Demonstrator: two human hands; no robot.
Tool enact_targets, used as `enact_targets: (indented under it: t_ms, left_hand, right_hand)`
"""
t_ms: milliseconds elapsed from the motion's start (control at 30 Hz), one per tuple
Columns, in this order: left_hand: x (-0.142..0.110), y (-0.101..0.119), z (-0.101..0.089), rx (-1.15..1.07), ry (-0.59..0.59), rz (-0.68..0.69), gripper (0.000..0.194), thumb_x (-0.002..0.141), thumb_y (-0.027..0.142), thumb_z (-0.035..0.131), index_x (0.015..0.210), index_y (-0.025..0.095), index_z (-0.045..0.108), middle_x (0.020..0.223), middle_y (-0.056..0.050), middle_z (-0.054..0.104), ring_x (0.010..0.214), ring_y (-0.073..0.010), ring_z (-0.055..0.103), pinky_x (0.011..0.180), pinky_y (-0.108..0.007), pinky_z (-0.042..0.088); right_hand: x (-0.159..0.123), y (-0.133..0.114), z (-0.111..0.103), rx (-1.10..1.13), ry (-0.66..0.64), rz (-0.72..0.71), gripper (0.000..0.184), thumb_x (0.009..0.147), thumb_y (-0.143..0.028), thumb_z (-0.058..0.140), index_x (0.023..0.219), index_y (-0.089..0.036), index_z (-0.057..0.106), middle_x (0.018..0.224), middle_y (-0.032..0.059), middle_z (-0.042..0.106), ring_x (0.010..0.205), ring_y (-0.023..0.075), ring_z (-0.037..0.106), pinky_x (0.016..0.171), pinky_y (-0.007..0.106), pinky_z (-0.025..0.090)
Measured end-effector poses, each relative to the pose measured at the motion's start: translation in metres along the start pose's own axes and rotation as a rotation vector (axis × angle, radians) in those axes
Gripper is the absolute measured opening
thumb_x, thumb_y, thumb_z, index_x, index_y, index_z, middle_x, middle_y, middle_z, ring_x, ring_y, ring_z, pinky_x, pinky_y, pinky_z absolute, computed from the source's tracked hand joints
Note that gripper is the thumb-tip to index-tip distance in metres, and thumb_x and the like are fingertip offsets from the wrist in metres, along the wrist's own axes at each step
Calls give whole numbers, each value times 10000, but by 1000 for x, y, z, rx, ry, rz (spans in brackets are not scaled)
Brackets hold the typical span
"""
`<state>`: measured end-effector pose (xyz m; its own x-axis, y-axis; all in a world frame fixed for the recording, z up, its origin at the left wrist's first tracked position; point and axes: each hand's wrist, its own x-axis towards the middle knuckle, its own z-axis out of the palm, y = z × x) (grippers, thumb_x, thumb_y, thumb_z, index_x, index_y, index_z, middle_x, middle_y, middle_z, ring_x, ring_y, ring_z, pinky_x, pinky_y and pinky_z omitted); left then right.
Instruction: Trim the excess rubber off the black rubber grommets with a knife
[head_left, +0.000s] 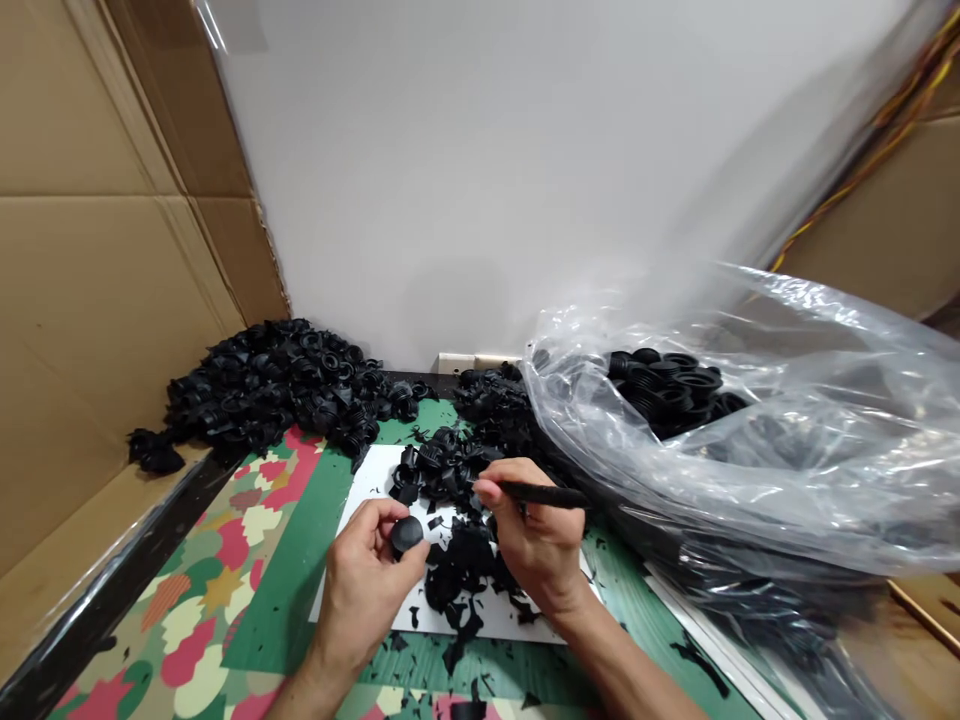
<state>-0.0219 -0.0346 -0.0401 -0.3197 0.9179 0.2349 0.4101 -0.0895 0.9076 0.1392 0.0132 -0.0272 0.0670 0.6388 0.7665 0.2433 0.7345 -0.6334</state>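
My left hand (369,575) pinches a round black rubber part (407,536) between thumb and fingers, its smooth domed face turned up. To the right of it, my right hand (532,535) grips a slim black pen-shaped tool (544,496) like a pen. The tool's working tip is hidden or too small to make out. Beneath both hands lies a white sheet (356,510). Black rubber scraps (457,565) are strewn over it between the hands, and several ribbed black parts (442,465) lie at its far edge.
A large heap of black rubber parts (277,385) rests at the back left against cardboard (97,200). On the right, a clear plastic bag (750,490) holds several ribbed black parts (667,385). Under the sheet is a green mat (289,570) on patterned covering (187,620). A white wall (525,180) stands behind.
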Motion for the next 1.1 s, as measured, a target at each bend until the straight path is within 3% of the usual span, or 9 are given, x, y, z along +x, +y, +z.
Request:
enact_targets:
  t_ms: [167, 267, 567, 1000, 1100]
  left_hand:
    - [1, 10, -1, 60, 13, 165, 108, 631, 187, 648, 738, 197, 647, 667, 20, 584, 523, -110, 533, 458, -196, 439]
    - [1, 8, -2, 79, 40, 213, 113, 640, 181, 654, 752, 199, 642, 687, 18, 583, 541, -114, 548, 462, -195, 447]
    - [2, -1, -2, 79, 41, 272, 139, 673, 142, 636, 796, 200, 608, 737, 4, 578, 642, -139, 585, 529, -211, 478]
    - [3, -2, -8, 135, 74, 365, 129, 722, 196, 655, 830, 212, 586, 795, -6, 560, 705, -157, 563, 589, -246, 466]
    - [4, 0, -7, 145, 83, 381, 128, 713, 190, 659, 820, 213, 592, 769, 7, 559, 627, -136, 535, 545, -236, 451]
  right_hand:
    - [-5, 2, 6, 348, -92, 387, 112, 810, -270, 612, 730, -193, 620, 586, -8, 596, 496, 136, 572, 498, 251, 469]
    - [-8, -2, 9, 488, -158, 496, 124, 786, -293, 632, 740, -178, 627, 596, -3, 598, 523, 140, 582, 516, 252, 477]
    - [-14, -7, 13, 507, -230, 463, 111, 788, -277, 631, 759, -170, 641, 684, 20, 599, 579, 138, 564, 538, 256, 483]
    - [-10, -5, 13, 579, -125, 502, 142, 783, -303, 648, 748, -167, 632, 618, -1, 594, 544, 134, 578, 527, 251, 483]
    - [-11, -8, 14, 576, -122, 462, 107, 785, -277, 648, 757, -174, 645, 645, 7, 614, 555, 137, 585, 529, 252, 486]
